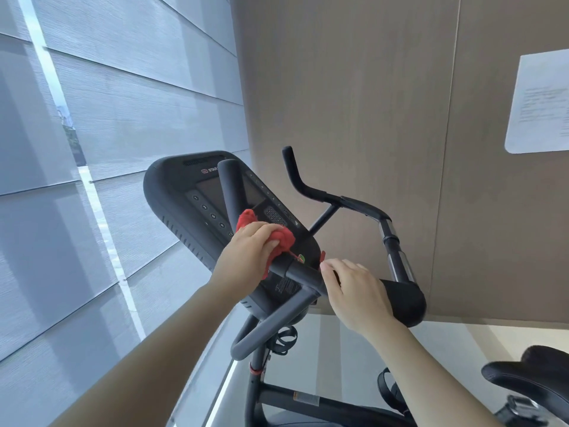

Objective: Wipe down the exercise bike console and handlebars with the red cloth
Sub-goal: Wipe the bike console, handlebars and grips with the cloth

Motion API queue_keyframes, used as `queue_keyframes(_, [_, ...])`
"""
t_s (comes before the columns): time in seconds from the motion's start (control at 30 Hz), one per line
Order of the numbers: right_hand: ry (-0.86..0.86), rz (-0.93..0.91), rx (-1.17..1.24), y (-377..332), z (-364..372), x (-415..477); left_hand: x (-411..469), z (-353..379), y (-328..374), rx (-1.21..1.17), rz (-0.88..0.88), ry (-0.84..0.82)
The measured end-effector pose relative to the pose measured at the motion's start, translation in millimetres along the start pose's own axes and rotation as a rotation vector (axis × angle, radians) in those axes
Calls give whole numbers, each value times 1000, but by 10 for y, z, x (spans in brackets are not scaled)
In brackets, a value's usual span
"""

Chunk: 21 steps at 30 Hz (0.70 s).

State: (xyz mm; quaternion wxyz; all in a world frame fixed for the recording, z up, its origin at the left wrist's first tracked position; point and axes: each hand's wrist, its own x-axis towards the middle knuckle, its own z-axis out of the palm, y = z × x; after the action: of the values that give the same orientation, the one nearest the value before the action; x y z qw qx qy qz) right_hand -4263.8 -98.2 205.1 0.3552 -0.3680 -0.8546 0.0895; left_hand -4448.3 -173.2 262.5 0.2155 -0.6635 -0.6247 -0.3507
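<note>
Against the lower edge of the console (175, 195), the left hand (246, 254) is pressing the bunched red cloth (248, 218) onto the handlebars (229, 192), with its fingers curling over the fabric and clamping it. Just right of the console, the right hand (354, 291) is gripping the padded bar, fingers wrapping together around it. Well right of the console, a paper sheet (542, 103) is hanging on the wall, and the saddle (529, 374) is sitting far below.
</note>
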Motion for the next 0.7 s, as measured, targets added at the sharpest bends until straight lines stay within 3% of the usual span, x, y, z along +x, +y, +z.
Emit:
queue_keyframes(0.13, [29,1,50,1,4,12,5,-3,-13,17,-36,59])
queue_keyframes(0.2, [36,0,64,10,10,14,-109,110,3,81,-21,22])
queue_keyframes(0.3, [39,-3,90,20,4,17,-205,157,101,-57,-39,-52])
queue_keyframes(0.43, [15,-4,220,47,-91,6,-291,223,267,-87,112,-173])
queue_keyframes(0.6, [-9,15,112,221,-138,-32,-209,370,304,16,-31,-4])
queue_keyframes(0.7, [-31,-2,95,192,-118,-42,-276,395,455,3,29,-9])
